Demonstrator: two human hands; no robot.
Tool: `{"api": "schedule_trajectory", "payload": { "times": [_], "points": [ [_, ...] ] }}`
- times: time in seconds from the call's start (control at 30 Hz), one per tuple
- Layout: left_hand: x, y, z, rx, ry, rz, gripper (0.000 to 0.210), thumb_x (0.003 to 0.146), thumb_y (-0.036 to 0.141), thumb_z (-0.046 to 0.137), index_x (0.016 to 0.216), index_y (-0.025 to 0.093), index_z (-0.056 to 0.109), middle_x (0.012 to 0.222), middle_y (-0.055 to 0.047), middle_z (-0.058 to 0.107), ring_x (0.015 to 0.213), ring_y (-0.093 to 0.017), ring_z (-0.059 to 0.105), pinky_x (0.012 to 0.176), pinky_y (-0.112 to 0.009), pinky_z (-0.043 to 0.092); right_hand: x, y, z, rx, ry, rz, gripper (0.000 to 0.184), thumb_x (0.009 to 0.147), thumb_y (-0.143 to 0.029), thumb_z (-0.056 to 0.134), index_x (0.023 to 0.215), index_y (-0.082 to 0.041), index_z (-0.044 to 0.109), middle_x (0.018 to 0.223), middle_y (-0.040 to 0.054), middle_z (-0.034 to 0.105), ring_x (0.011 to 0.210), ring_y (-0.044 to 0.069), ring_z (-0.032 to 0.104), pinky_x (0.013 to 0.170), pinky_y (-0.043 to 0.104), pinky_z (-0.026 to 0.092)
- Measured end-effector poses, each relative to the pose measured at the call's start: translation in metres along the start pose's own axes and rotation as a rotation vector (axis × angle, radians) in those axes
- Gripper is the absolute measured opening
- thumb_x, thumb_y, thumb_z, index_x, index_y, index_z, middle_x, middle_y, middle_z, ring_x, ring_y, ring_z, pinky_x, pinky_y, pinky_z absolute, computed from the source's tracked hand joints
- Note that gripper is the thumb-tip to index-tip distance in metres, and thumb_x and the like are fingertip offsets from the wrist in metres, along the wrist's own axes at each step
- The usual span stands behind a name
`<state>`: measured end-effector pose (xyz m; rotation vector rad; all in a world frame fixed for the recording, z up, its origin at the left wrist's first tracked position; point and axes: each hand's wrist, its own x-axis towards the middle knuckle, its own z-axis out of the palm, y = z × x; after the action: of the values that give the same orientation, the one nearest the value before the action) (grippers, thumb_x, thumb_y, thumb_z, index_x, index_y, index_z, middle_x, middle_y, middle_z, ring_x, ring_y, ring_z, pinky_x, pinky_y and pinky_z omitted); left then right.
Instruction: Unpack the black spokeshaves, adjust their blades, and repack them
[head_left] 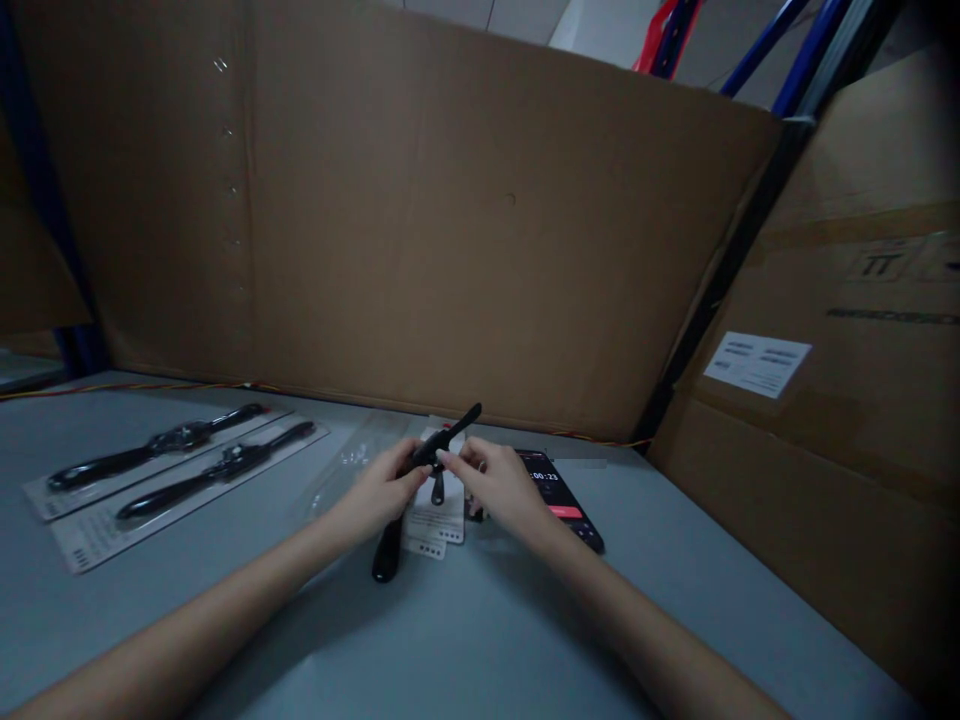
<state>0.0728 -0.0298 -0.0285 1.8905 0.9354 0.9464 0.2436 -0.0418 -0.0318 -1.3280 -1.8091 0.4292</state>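
A black spokeshave (387,552) is held at a slant above the table, one handle toward me and the other pointing up and away. My left hand (384,484) is closed around its middle. The thumb and fingers of my right hand (501,486) pinch at the middle of the tool, by a small light-coloured part that I cannot make out well. Beneath the hands lie printed cards (448,524) with a picture of a tool on them, partly covered. Clear plastic packaging (341,465) lies behind my left hand.
Two packaged spokeshaves, one farther back (142,455) and one nearer (202,485), lie on the left. Beside my right forearm rests a phone (570,510) with a running timer. A cardboard wall (450,230) closes off the back; a large labelled carton (825,450) stands on the right.
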Motion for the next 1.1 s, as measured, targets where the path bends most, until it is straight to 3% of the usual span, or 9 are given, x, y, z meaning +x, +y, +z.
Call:
{"api": "schedule_trajectory", "payload": {
  "times": [0.1,0.27,0.37,0.53,0.63,0.73,0.8,0.97,1.1],
  "points": [
    [-0.007,0.004,0.001,0.211,0.015,0.185,0.025,0.082,0.025,0.041,0.104,0.018,0.051,0.086,-0.005,0.06,0.081,-0.017,0.056,0.069,-0.028,0.041,0.0,-0.005,0.003,0.15,-0.128,0.041,0.032,0.077,-0.046,0.052,0.064,-0.017,0.051,0.055,-0.0009,0.054,0.043,0.01,0.053,0.037,0.018,0.036],
    [-0.012,0.012,-0.003,0.396,-0.018,0.241,0.034,0.086,0.024,0.036,0.117,0.015,0.046,0.095,-0.009,0.062,0.087,-0.019,0.057,0.073,-0.03,0.041,0.005,-0.004,0.003,0.446,-0.315,0.201,0.027,0.072,-0.041,0.057,0.066,-0.016,0.049,0.05,-0.0018,0.055,0.039,0.011,0.054,0.034,0.018,0.036],
    [-0.012,0.012,-0.003,0.439,-0.039,0.279,0.037,0.086,0.023,0.034,0.122,0.015,0.043,0.099,-0.009,0.062,0.091,-0.019,0.057,0.076,-0.03,0.041,0.007,-0.005,0.001,0.49,-0.306,0.237,0.02,0.069,-0.034,0.058,0.064,-0.015,0.051,0.048,-0.0019,0.055,0.037,0.01,0.054,0.033,0.017,0.034],
    [-0.013,0.01,0.0,0.485,-0.056,0.294,0.042,0.086,0.022,0.033,0.127,0.015,0.04,0.109,-0.012,0.06,0.097,-0.02,0.056,0.08,-0.031,0.041,0.002,-0.009,0.006,0.433,-0.18,0.275,0.014,0.066,-0.024,0.054,0.056,-0.017,0.047,0.042,-0.0051,0.048,0.032,0.008,0.044,0.032,0.018,0.029],
    [-0.012,0.009,0.0,0.481,-0.052,0.273,0.04,0.085,0.022,0.035,0.124,0.016,0.043,0.107,-0.011,0.062,0.093,-0.02,0.058,0.078,-0.031,0.042,-0.004,-0.008,0.01,0.175,-0.015,0.119,0.014,0.064,-0.016,0.051,0.053,-0.018,0.042,0.045,-0.0051,0.047,0.039,0.009,0.047,0.039,0.019,0.031],
    [-0.01,0.008,-0.001,0.45,-0.014,0.254,0.034,0.085,0.023,0.036,0.116,0.017,0.049,0.096,-0.008,0.064,0.084,-0.018,0.058,0.071,-0.029,0.042,-0.008,-0.009,0.006,-0.259,0.124,-0.15,0.01,0.068,-0.016,0.051,0.059,-0.018,0.05,0.055,-0.0016,0.055,0.053,0.012,0.053,0.049,0.021,0.031],
    [-0.01,0.008,-0.002,0.415,0.02,0.228,0.03,0.085,0.025,0.036,0.109,0.017,0.052,0.087,-0.006,0.064,0.075,-0.016,0.057,0.065,-0.027,0.041,-0.009,-0.01,0.001,-0.436,0.17,-0.251,0.01,0.075,-0.019,0.049,0.067,-0.019,0.054,0.063,0.0003,0.06,0.059,0.013,0.055,0.053,0.022,0.03],
    [-0.009,0.008,0.0,0.278,0.024,0.128,0.024,0.084,0.028,0.038,0.094,0.015,0.054,0.068,-0.001,0.057,0.057,-0.011,0.049,0.05,-0.022,0.036,-0.009,-0.014,-0.003,-0.343,0.168,-0.256,0.015,0.083,-0.027,0.047,0.073,-0.019,0.055,0.066,-0.0003,0.06,0.061,0.013,0.055,0.057,0.022,0.033],
    [-0.007,0.003,0.003,0.134,0.022,0.056,0.021,0.082,0.028,0.041,0.093,0.014,0.053,0.059,0.003,0.051,0.047,-0.008,0.044,0.044,-0.02,0.032,-0.009,-0.016,0.002,-0.155,0.096,-0.313,0.01,0.082,-0.021,0.049,0.082,-0.019,0.059,0.074,0.0004,0.06,0.064,0.012,0.053,0.058,0.022,0.036]
  ]
}}
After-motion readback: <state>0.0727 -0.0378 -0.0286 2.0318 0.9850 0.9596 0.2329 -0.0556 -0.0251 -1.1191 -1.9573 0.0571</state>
